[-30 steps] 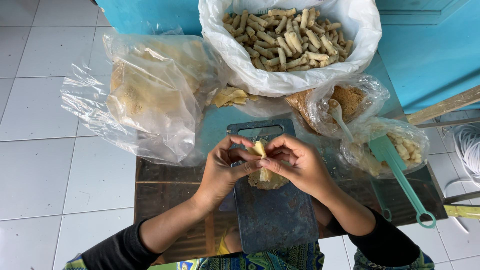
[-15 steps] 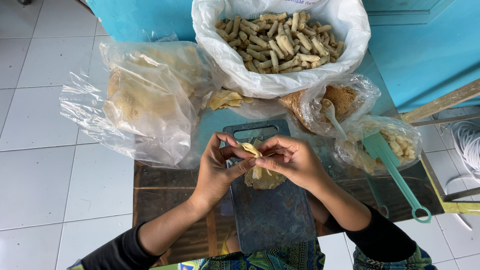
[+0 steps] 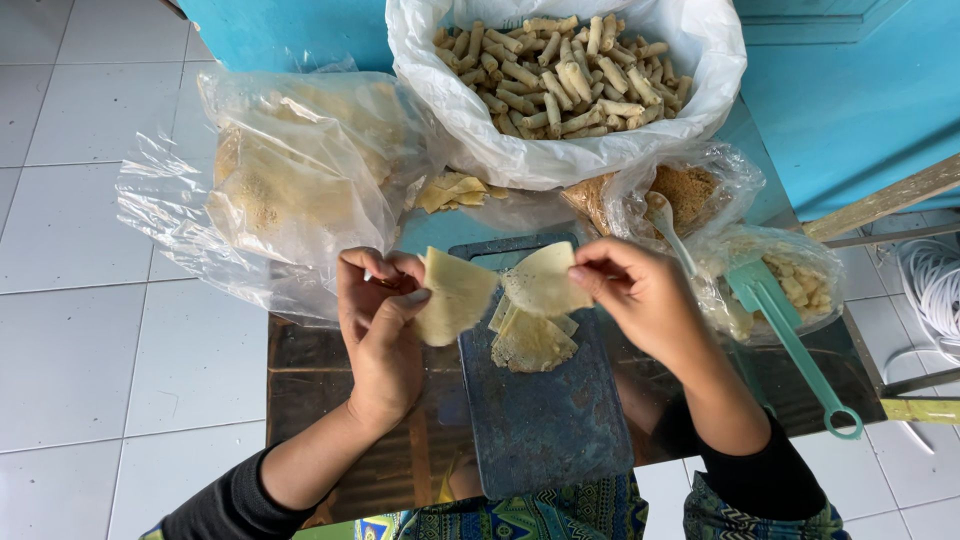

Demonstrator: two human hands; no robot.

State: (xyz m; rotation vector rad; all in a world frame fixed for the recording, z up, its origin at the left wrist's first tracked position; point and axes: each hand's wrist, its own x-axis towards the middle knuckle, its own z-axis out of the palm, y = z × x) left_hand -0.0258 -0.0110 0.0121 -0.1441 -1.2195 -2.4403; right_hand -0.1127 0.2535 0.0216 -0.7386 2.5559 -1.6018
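pale yellow wrappers were in both my hands. my left hand (image 3: 382, 325) pinched one thin wrapper (image 3: 455, 296) between thumb and fingers, held just above the left edge of the dark cutting board (image 3: 545, 420). my right hand (image 3: 640, 300) gripped a second wrapper (image 3: 543, 282) by its edge, close beside the first, the two sheets nearly touching. under them a small stack of wrappers (image 3: 530, 342) lay on the board. beyond the board stood a big white bag of rolled sticks (image 3: 560, 70), and to the left a clear bag of more wrappers (image 3: 290, 170). on the right sat a bag of brown crumbs (image 3: 685, 190) with a spoon (image 3: 668, 228) in it, and a green spatula (image 3: 790, 335) lay across another bag.
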